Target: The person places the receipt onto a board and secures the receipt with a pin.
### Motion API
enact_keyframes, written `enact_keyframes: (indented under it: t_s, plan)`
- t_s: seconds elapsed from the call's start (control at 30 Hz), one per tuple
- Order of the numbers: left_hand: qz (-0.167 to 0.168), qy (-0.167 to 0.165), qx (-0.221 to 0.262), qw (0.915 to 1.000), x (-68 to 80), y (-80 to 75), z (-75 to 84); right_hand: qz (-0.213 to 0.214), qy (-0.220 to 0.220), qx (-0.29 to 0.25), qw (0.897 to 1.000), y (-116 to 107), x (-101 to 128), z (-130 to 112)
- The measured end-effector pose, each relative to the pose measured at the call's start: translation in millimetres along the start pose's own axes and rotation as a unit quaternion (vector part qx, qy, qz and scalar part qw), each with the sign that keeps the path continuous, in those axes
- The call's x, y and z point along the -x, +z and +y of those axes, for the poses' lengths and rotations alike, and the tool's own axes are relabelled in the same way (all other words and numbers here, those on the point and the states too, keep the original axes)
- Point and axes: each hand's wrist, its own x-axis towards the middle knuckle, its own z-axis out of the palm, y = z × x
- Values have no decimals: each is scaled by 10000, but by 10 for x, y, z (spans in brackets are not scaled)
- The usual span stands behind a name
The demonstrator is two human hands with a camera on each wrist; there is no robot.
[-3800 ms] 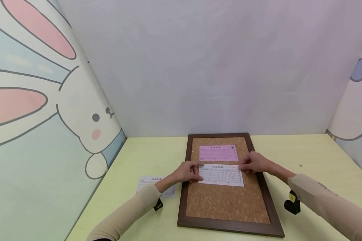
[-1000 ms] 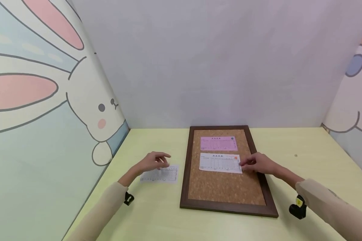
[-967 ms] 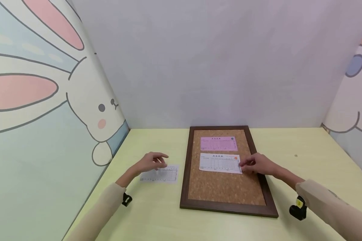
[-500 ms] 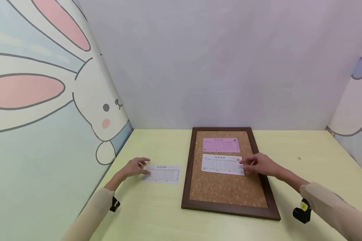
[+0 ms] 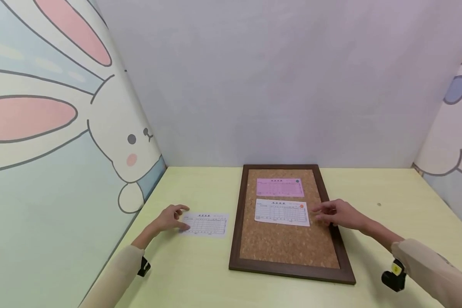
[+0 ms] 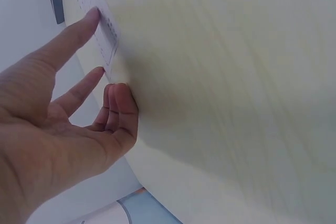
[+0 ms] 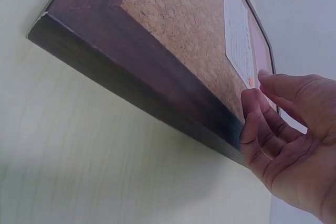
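My left hand [image 5: 170,219] rests at the left end of a loose white printed form [image 5: 208,225] on the table. In the left wrist view, its thumb touches the paper [image 6: 106,43] while the index fingertip is at the edge, thumb and index apart. A framed corkboard [image 5: 288,246] lies to the right. On it are a pink form [image 5: 279,188] with a green round pin [image 5: 297,181] and, below, a white form [image 5: 281,213] with an orange round pin [image 5: 302,206]. My right hand [image 5: 340,214], fingers loosely bent and holding nothing, hovers over the board's right frame.
The pale yellow table [image 5: 177,273] extends around the board. A grey wall [image 5: 273,85] stands behind it. Walls with cartoon rabbit drawings [image 5: 111,137] stand at the sides. A black wrist camera [image 5: 394,276] is worn on the right forearm.
Both hands held the white form on the board earlier; an orange pin is now at its corner. My left hand has moved left to the loose form, and the right hand has drawn back slightly.
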Motion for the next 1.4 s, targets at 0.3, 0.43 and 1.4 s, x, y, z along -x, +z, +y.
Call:
enact_keyframes:
  t_s: [0.3,0.43,1.4]
  plan:
    - [-7,-123,100,9999,-6,11,47,-54,105,-125,9999,59,-65,-94]
    - [-3,-123,192,9997,0,20,59,-124,28,-170,9998,93,-95,-129]
    - [568,-1258,1330,9815,123,38,87,-79,-210,-90,9997,111,-153,-223]
